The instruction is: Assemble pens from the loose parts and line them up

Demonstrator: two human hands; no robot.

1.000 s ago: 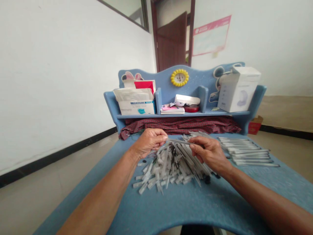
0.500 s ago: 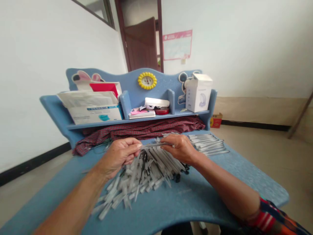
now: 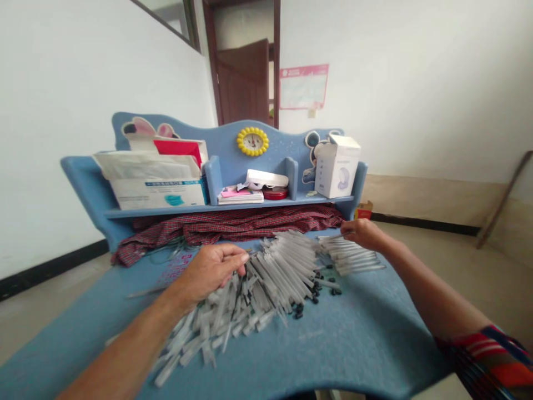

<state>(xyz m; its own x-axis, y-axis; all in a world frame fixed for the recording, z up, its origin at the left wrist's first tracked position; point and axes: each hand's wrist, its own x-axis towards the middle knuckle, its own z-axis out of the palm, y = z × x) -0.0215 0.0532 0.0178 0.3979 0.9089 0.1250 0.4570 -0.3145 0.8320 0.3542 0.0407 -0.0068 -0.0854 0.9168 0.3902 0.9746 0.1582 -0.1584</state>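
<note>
My left hand (image 3: 220, 268) is closed in a pinch, thumb against forefinger, above a heap of flat clear plastic sleeves (image 3: 216, 319); what it pinches, if anything, is too small to make out. Off to the right, my right hand (image 3: 363, 233) is closed over the far end of a row of thin, greyish sticks (image 3: 356, 260) laid side by side. One slim stick (image 3: 335, 239) seems to run from its fingertips. Between the hands lies a fan of translucent flat tubes (image 3: 287, 266). Small black caps (image 3: 315, 294) are scattered at the near ends.
A blue desk (image 3: 366, 333) carries everything. Along its back run a bunched checked cloth (image 3: 233, 225) and a shelf holding a mask box (image 3: 162, 189), a red round tin (image 3: 275, 193) and a white box (image 3: 338, 166). A lone strip (image 3: 145, 292) lies left.
My right hand has moved right, away from my left, over to the row of sticks. The strip held between both hands is no longer stretched there. My left hand stays near the heap.
</note>
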